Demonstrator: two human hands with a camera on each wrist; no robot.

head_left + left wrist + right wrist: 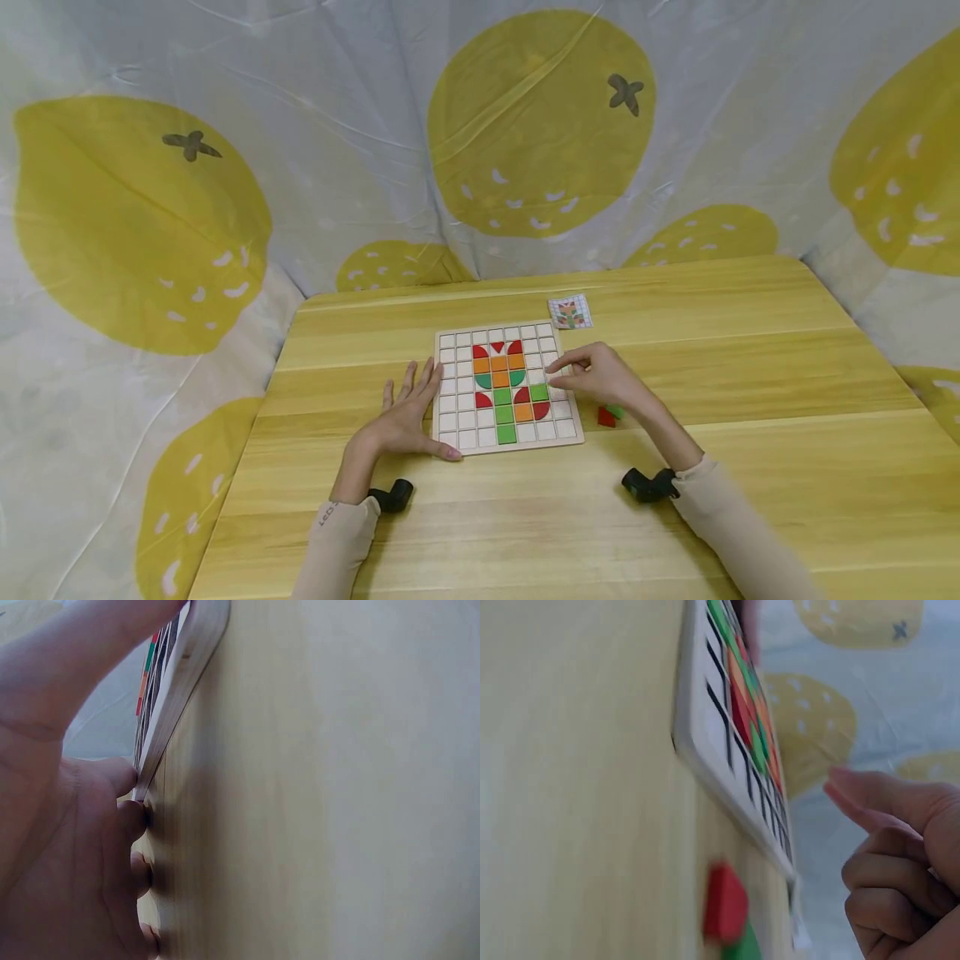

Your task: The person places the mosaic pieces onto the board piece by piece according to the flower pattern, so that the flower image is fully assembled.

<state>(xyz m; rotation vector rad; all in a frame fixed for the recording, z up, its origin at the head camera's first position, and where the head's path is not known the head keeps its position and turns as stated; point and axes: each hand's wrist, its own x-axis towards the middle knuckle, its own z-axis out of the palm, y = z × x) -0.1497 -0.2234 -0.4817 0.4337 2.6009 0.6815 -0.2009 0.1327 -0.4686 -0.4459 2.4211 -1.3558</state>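
Observation:
A square wooden grid board (468, 424) lies on the table, with red, orange and green pieces forming a flower-like pattern in its cells. My left hand (401, 423) rests at the board's lower left corner, index finger along the left edge and thumb at the near edge, fingers spread. Over the board's right side hovers my right hand (600, 375), thumb and index finger extended with a small gap, nothing visible between them. Its other fingers are curled in the right wrist view. A green square piece (539, 392) sits in a cell just below those fingertips.
Right of the board lie a loose red piece (606, 417) and a loose green piece (616, 411). A small printed pattern card (570, 312) lies beyond the board's far right corner. The wooden table (510, 533) meets a lemon-print cloth (360, 167) behind.

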